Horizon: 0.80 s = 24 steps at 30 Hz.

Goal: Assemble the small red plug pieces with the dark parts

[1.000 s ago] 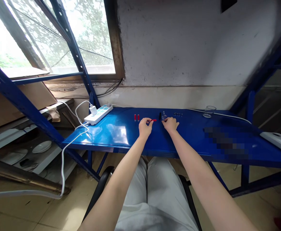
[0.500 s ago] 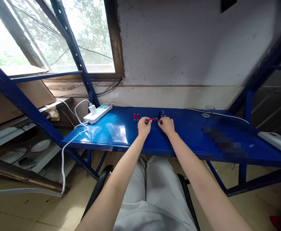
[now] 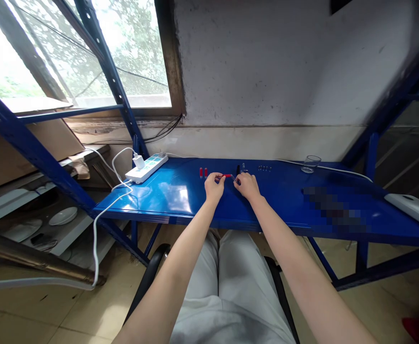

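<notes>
My left hand (image 3: 214, 187) is closed in a pinch on a small red tube-like piece (image 3: 227, 175), whose end points right, toward my other hand. My right hand (image 3: 247, 185) pinches a small clear or bluish piece (image 3: 232, 177) that meets or nearly meets the red tip; I cannot tell if they touch. Beyond my left hand, two similar red pieces (image 3: 203, 173) lie side by side on the blue table (image 3: 152, 200). Just past my right fingers are a small black piece (image 3: 238, 169) and a small clear piece (image 3: 243, 167), both partly hidden.
A row of several tiny pieces (image 3: 264, 168) lies behind my right hand. Farther right stands a clear glass (image 3: 311, 164). A white power strip (image 3: 146, 168) with a plugged-in cable sits at the left. A blurred dark patch (image 3: 333, 209) covers something on the right.
My right hand has shifted slightly left, bringing the clear piece toward the red one. My left hand has barely moved and keeps its pinch.
</notes>
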Each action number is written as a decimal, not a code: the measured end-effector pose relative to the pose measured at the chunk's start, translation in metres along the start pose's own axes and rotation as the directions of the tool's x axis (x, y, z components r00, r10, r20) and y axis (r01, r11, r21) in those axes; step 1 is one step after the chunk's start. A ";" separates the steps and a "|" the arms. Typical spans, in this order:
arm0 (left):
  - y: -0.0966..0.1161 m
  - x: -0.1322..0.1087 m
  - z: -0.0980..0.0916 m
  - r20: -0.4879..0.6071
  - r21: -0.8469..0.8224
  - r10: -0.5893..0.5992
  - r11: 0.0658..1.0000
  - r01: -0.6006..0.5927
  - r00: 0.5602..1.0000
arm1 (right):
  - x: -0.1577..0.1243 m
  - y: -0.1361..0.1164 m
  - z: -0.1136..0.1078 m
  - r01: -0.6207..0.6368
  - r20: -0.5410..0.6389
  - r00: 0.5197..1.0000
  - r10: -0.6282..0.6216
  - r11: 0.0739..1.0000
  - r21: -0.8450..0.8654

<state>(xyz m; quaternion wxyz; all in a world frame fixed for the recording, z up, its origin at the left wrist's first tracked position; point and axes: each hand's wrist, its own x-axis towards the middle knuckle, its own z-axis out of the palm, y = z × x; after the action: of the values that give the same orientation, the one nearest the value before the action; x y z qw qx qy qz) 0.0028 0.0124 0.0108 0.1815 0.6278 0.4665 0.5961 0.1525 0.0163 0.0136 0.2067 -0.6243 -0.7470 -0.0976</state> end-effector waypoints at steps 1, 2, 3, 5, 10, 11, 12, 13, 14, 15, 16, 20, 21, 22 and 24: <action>0.000 0.000 0.000 0.002 0.000 0.003 1.000 -0.003 1.000 | 0.000 0.000 0.000 -0.002 0.002 1.000 0.002 1.000 0.001; 0.000 0.000 0.000 0.005 -0.002 0.007 1.000 -0.007 1.000 | 0.000 0.000 0.001 -0.002 0.003 1.000 0.002 1.000 0.000; -0.001 0.000 0.000 0.007 -0.003 0.011 1.000 -0.011 1.000 | 0.000 0.000 0.001 -0.001 0.002 1.000 0.001 1.000 -0.003; -0.001 0.000 0.000 0.007 -0.004 0.016 1.000 -0.016 1.000 | 0.000 0.000 0.001 0.003 -0.003 1.000 -0.003 1.000 -0.010; 0.000 -0.001 -0.001 0.008 0.015 0.032 0.999 -0.032 0.999 | -0.001 -0.002 -0.002 0.026 0.013 1.000 -0.026 0.999 -0.048; 0.001 -0.001 -0.001 0.009 0.029 0.044 0.999 -0.044 0.999 | -0.001 -0.003 -0.003 0.032 0.018 0.999 -0.031 0.998 -0.057; 0.001 -0.001 -0.001 0.007 0.044 0.055 0.998 -0.055 0.998 | -0.001 -0.003 -0.003 0.037 0.022 0.999 -0.036 0.997 -0.065; 0.001 -0.001 0.000 0.004 0.059 0.064 0.996 -0.064 0.998 | -0.002 -0.004 -0.004 0.041 0.026 0.999 -0.039 0.997 -0.071; 0.000 -0.001 0.000 0.003 0.070 0.071 0.995 -0.071 0.997 | -0.002 -0.004 -0.004 0.044 0.028 0.999 -0.042 0.996 -0.076; 0.000 0.000 0.000 0.003 0.078 0.076 0.994 -0.076 0.997 | -0.002 -0.004 -0.004 0.049 0.027 0.999 -0.047 0.996 -0.079; 0.000 0.000 0.000 0.004 0.081 0.078 0.994 -0.078 0.997 | -0.002 -0.004 -0.004 0.054 0.024 0.998 -0.052 0.995 -0.080; -0.001 -0.001 0.000 0.020 0.102 0.109 0.989 -0.110 0.994 | -0.002 -0.005 -0.005 0.066 0.007 0.998 -0.066 0.995 -0.080; -0.001 -0.001 0.000 0.029 0.112 0.128 0.985 -0.131 0.991 | -0.002 -0.005 -0.005 0.071 0.000 0.997 -0.071 0.994 -0.077; 0.000 -0.001 0.000 0.040 0.123 0.148 0.981 -0.152 0.988 | -0.002 -0.006 -0.005 0.077 -0.009 0.997 -0.078 0.994 -0.073; 0.000 -0.002 -0.001 0.073 0.145 0.170 0.973 -0.179 0.983 | -0.002 -0.006 -0.004 0.090 -0.033 0.995 -0.092 0.994 -0.061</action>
<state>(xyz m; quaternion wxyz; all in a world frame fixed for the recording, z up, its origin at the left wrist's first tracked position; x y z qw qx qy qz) 0.0027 0.0102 0.0098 0.0945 0.6960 0.4474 0.5535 0.1480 0.0115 0.0172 0.1967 -0.5937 -0.7675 -0.1405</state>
